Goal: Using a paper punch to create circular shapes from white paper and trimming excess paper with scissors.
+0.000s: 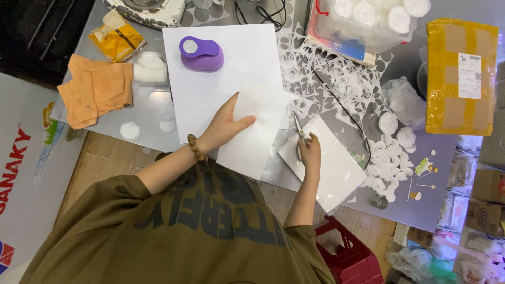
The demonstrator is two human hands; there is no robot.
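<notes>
While the left hand (223,126) pinches a white paper sheet (255,129) between thumb and fingers above the grey bench (152,113), the right hand (309,152) closes around small scissors (300,129) just beside the sheet's edge. A purple paper punch (201,53) sits on a larger sheet (221,73) behind.
</notes>
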